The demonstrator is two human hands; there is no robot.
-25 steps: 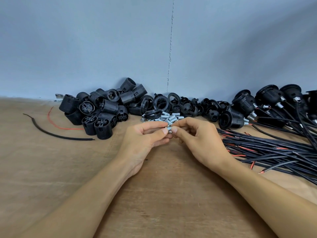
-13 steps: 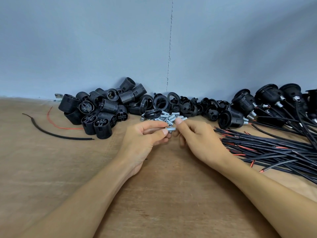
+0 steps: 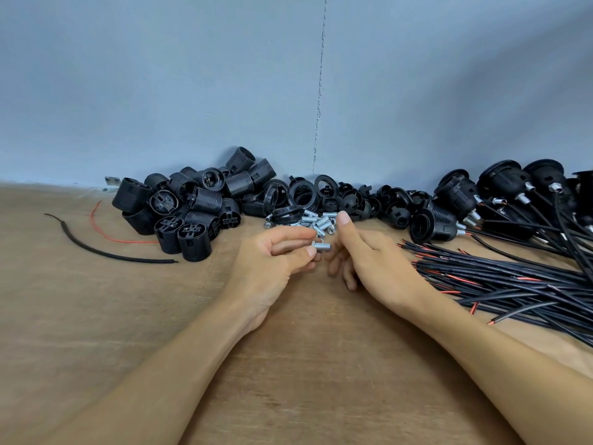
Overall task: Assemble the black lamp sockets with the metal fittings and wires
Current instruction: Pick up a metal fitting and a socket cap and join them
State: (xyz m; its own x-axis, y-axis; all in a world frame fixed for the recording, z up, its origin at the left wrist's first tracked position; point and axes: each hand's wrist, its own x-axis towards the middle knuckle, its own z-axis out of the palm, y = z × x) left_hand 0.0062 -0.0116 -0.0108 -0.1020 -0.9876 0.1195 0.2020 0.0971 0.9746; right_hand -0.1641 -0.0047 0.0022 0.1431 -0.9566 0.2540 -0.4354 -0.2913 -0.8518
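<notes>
Left hand (image 3: 276, 261) alone pinches the fitting (image 3: 322, 245); right hand (image 3: 369, 261) has released, fingers relaxed.

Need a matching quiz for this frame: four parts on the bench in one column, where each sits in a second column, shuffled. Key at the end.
Things
1. single threaded metal fitting
2. wire bundle
3. socket body pile
4. loose black wire piece

Places
A. lying on the table, right of the right hand
B. far left of the table
C. pinched in the left hand
D. against the wall, left of both hands

Pairs: 1-C, 2-A, 3-D, 4-B
</notes>
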